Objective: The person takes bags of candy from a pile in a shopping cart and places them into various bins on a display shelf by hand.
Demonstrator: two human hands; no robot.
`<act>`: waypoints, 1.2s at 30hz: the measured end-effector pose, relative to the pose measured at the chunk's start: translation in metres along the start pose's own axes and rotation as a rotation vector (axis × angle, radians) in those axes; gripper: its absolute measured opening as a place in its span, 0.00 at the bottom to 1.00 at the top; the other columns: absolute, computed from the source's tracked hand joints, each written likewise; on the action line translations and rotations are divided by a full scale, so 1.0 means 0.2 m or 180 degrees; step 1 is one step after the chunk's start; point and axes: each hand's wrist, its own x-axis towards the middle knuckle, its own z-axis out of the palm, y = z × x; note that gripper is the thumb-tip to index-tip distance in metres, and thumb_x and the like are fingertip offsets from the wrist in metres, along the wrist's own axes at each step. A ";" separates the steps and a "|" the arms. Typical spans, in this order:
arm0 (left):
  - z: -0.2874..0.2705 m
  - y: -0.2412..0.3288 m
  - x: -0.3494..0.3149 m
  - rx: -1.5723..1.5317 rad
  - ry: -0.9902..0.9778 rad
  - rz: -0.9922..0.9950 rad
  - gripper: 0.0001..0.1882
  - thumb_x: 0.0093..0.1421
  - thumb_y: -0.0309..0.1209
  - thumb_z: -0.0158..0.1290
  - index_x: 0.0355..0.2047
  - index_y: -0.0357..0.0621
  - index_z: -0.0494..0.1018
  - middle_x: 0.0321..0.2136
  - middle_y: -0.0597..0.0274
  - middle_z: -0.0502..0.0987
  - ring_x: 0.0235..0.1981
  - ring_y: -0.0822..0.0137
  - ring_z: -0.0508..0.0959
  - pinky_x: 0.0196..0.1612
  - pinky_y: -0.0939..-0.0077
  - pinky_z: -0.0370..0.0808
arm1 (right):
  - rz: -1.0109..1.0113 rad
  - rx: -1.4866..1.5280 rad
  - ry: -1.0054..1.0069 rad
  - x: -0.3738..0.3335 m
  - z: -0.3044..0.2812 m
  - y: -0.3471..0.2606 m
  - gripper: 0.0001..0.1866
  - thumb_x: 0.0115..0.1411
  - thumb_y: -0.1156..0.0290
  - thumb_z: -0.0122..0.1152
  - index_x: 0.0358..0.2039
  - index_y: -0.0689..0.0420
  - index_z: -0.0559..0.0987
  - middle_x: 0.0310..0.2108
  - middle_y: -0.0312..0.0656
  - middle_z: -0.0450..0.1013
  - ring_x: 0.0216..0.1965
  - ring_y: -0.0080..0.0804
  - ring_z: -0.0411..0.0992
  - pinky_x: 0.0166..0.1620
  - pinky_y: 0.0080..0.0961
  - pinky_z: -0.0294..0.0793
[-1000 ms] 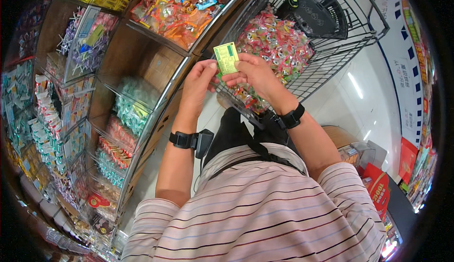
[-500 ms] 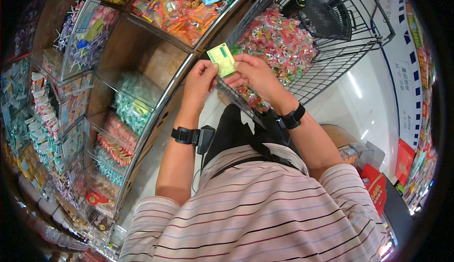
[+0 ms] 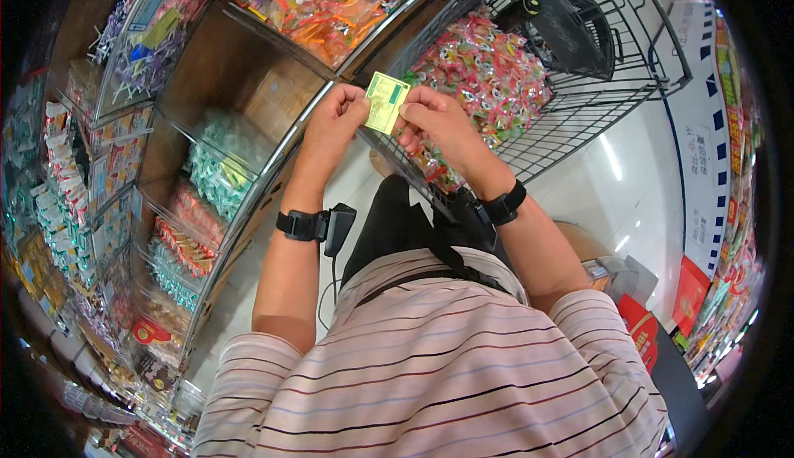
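Note:
Between my two hands is a small yellow-green printed card (image 3: 385,104), tilted, its face toward me. My left hand (image 3: 332,120) pinches its left edge between thumb and fingers. The thumb and fingers of my right hand (image 3: 438,123) grip its right edge. Just beyond my right hand, a shopping cart (image 3: 597,120) of black wire holds a heap of wrapped candies (image 3: 488,65), pink, red and green. To the left of my left hand lies a wooden bin compartment (image 3: 277,98) with bare boards showing.
Orange-wrapped candies (image 3: 318,11) fill the bin at the top. Teal-wrapped candies (image 3: 219,164) sit behind a clear panel in the left shelving. A black folded seat piece (image 3: 569,32) is in the cart's far end. Striped shelf edging (image 3: 701,143) runs along the right.
The card has turned more upright and sits slightly higher, still in both hands. My left forearm has shifted left. The shelving has slid a little left and down in view.

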 end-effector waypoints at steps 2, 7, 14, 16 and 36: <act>0.00 0.00 -0.01 0.0009 0.0060 -0.0002 0.10 0.65 0.36 0.54 0.39 0.42 0.74 0.27 0.75 0.71 0.27 0.82 0.67 0.29 0.85 0.64 | 0.0046 -0.0042 -0.0008 0.00 0.01 0.01 0.09 0.64 0.68 0.57 0.39 0.60 0.75 0.30 0.38 0.75 0.25 0.23 0.74 0.30 0.19 0.76; -0.12 -0.07 0.01 0.0310 0.0977 0.0434 0.11 0.67 0.35 0.52 0.44 0.41 0.75 0.31 0.69 0.75 0.32 0.78 0.71 0.35 0.81 0.69 | 0.0067 -0.0081 0.0153 -0.01 0.02 0.03 0.09 0.64 0.67 0.57 0.39 0.59 0.76 0.30 0.38 0.75 0.26 0.23 0.74 0.30 0.20 0.76; -0.37 -0.08 0.03 0.2340 0.2189 0.1510 0.18 0.67 0.34 0.51 0.52 0.35 0.71 0.45 0.50 0.77 0.46 0.59 0.76 0.49 0.69 0.73 | 0.0255 0.0333 0.0583 0.03 -0.30 0.16 0.14 0.66 0.67 0.54 0.49 0.59 0.71 0.36 0.41 0.74 0.30 0.27 0.76 0.31 0.22 0.78; -0.20 0.04 0.01 0.1524 0.1652 0.1504 0.17 0.68 0.33 0.51 0.53 0.35 0.70 0.45 0.52 0.76 0.47 0.63 0.75 0.49 0.70 0.72 | 0.0228 0.0510 0.0868 0.04 -0.44 0.20 0.14 0.66 0.67 0.54 0.49 0.59 0.71 0.36 0.40 0.74 0.31 0.27 0.76 0.31 0.23 0.78; 1.26 -0.78 1.21 0.0899 -0.0076 -0.0514 0.44 0.61 0.54 0.55 0.65 0.31 0.59 0.57 0.43 0.71 0.58 0.53 0.72 0.60 0.66 0.66 | 0.0543 0.0394 0.2803 0.47 -1.87 0.59 0.18 0.62 0.51 0.52 0.41 0.51 0.72 0.34 0.39 0.64 0.33 0.33 0.64 0.31 0.41 0.64</act>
